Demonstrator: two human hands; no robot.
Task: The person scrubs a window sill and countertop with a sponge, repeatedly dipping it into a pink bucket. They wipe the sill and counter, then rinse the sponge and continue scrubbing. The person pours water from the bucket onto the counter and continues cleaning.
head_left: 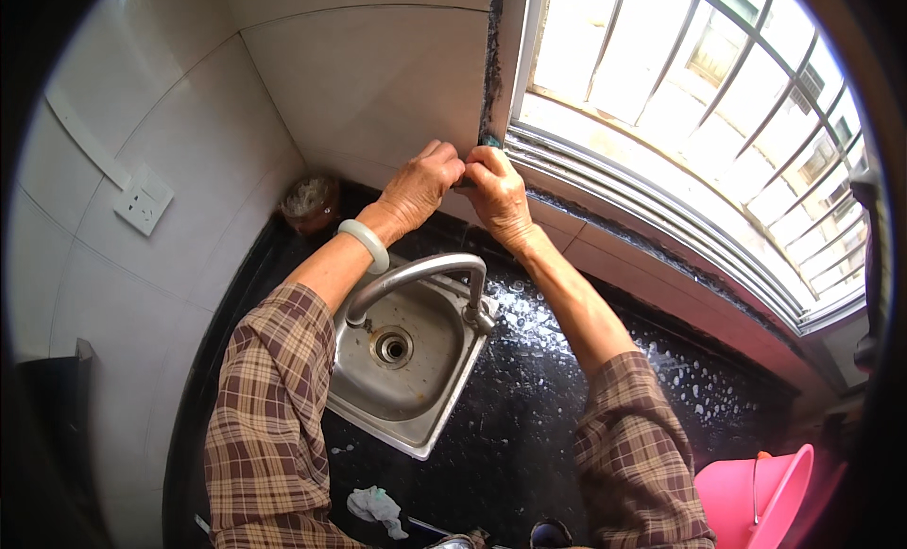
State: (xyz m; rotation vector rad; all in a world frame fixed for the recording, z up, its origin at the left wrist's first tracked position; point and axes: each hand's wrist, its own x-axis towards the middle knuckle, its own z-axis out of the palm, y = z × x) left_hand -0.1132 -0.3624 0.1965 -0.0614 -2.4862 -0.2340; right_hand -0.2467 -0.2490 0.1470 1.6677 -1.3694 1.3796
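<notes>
Window frame [576, 163] just beside right hand [500, 196]

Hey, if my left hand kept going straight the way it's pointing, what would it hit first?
Probably the wall, since your left hand points up and right toward it; how much gap remains is unclear from this view.

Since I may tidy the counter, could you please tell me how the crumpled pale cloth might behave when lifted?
The cloth would likely hang floppy, given its soft folds; it is probably light, looking small against the sink.
</notes>
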